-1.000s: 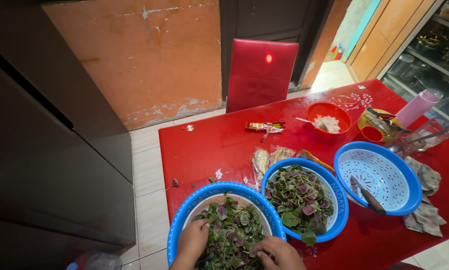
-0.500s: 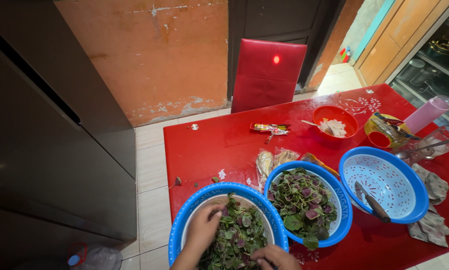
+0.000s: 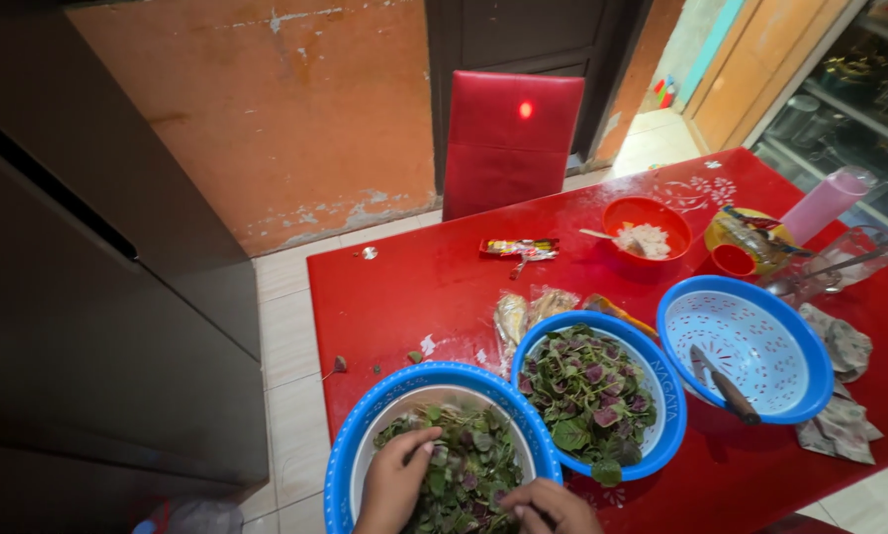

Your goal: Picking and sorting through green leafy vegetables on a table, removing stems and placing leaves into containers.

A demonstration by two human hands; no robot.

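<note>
Red glossy table [image 3: 434,287] against a peeling orange wall [image 3: 266,109], tiled floor under it, red padded chair [image 3: 508,138] at the far edge.

Both my hands sit in the nearest round blue plastic basin [image 3: 365,415], which is full of green and purple leafy greens [image 3: 468,460]. Left hand [image 3: 396,480]: fingers curled loosely, lying on top of the leaves at the basin's left side. Right hand [image 3: 553,506]: fingers pinched together on some leaves or stems at the basin's near right edge; partly cut off by the frame, so can't tell exactly what it grips.

Just right of that, touching it: second blue plastic basin [image 3: 666,396], also heaped with the same leaves. Further right: blue perforated plastic colander [image 3: 760,336] with a dark-handled knife [image 3: 726,386] lying inside. Crumpled patterned cloth [image 3: 840,396] beside the colander.

Behind the basins: clear plastic bags of dried fish [image 3: 528,311], small red bowl [image 3: 647,227] with white contents and a spoon, strip of sachets [image 3: 518,249].
</note>
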